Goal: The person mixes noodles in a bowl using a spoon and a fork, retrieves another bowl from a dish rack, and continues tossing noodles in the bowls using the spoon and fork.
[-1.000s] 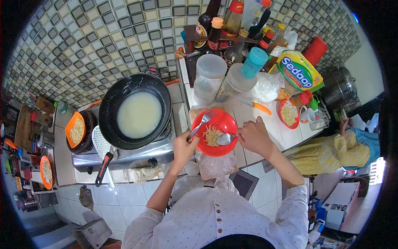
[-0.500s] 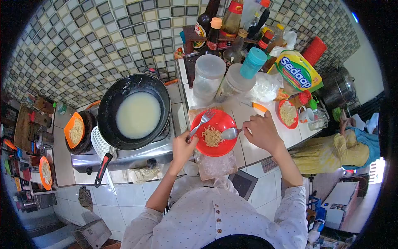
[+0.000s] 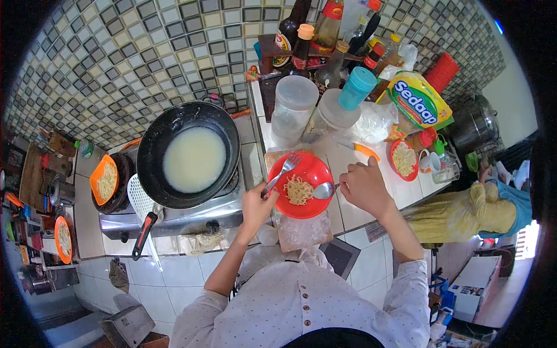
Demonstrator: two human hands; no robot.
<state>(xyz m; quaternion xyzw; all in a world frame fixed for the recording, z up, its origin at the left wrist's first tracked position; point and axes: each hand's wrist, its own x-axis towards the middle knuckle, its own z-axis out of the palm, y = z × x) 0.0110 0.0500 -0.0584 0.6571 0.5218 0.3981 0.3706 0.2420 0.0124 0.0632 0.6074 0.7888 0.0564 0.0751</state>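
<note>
A red bowl [image 3: 316, 203] with a small heap of noodles [image 3: 298, 191] stands on the counter in front of me. My left hand [image 3: 257, 207] is closed on a fork [image 3: 286, 167], whose tines lie over the bowl's upper left. In my closed right hand [image 3: 365, 187] is a spoon [image 3: 324, 190]; its bowl rests over the right side, just beside the noodles. To the left, a black wok [image 3: 152, 168] with cloudy pale liquid [image 3: 194, 160] sits on the stove.
A slotted spatula [image 3: 139, 197] leans at the stove [image 3: 174, 223]. Orange plates of noodles [image 3: 106, 181] lie left, another red bowl [image 3: 404, 160] right. Near it is an orange-handled knife [image 3: 366, 152]. Jars [image 3: 295, 107] and bottles [image 3: 299, 49] crowd the back. Another person [image 3: 481, 209] is at far right.
My right hand and the spoon have shifted very slightly, with the spoon's bowl a little lower and to the right. The fork has barely moved.
</note>
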